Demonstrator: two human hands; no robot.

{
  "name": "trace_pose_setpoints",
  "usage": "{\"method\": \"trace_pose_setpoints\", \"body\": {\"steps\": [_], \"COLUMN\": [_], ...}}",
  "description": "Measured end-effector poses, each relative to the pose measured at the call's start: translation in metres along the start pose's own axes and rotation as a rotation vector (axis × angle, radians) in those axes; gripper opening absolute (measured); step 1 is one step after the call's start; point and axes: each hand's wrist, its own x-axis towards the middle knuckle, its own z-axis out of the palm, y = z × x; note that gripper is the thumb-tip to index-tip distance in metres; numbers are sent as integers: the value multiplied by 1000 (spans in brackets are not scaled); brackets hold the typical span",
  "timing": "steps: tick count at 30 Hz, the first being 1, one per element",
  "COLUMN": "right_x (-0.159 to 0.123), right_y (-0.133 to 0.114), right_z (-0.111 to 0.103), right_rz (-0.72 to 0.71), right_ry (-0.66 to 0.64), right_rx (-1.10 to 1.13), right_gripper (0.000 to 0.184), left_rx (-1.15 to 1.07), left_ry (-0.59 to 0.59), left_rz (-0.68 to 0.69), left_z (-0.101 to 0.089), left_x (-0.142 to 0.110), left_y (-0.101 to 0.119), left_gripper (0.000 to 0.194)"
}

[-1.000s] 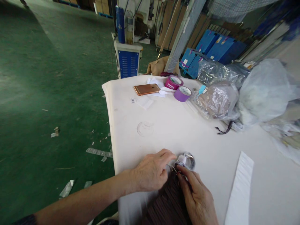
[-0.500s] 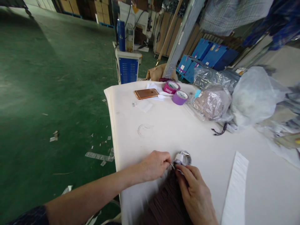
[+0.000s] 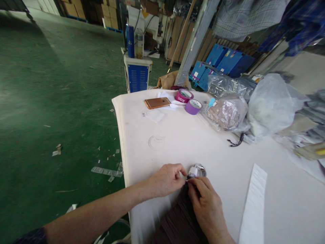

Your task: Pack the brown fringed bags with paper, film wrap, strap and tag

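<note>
From where I stand, the dark pleated cloth (image 3: 177,220) lies over the near edge of the white tabletop (image 3: 215,149), its wide part low and close to the person. Its long axis runs away from the body, leaning a little to the right, and it narrows to a gathered end that points at the shiny coil (image 3: 201,170) with a white label (image 3: 193,171) just beyond. The pleats run crosswise at a slant.

The right hand (image 3: 209,205) has thumb and forefinger pinched on that narrow end. The left hand (image 3: 169,179) comes in from the left, fingers curled and narrow beside a short white thread (image 3: 187,180); I can't tell whether it grips the thread. Both hands partly cover the tip, and the coil sits right up against it, in line with the way it points.

To the right, well apart, a long white strip (image 3: 254,203) lies roughly lengthwise. Farther up are a phone (image 3: 157,102), a magenta tape roll (image 3: 184,96) and a purple tape roll (image 3: 193,106) near each other. Right of those, a clear bag with something brownish (image 3: 227,112) rests near a whitish translucent bag (image 3: 273,105), with a dark cord (image 3: 236,141) in front. A slanted metal post (image 3: 195,42) stands behind the far edge.
</note>
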Motion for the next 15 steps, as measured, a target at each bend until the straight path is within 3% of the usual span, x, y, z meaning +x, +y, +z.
{"method": "trace_pose_setpoints", "body": {"steps": [8, 15], "right_x": [-1, -1], "right_y": [0, -1], "right_z": [-3, -4], "right_rz": [13, 44], "right_ry": [40, 78], "right_rx": [89, 128], "right_gripper": [19, 16], "left_rx": [122, 201], "left_ry": [25, 54], "left_rz": [82, 73], "left_z": [6, 7], "left_x": [3, 5], "left_y": [2, 6], "left_gripper": [13, 12]}}
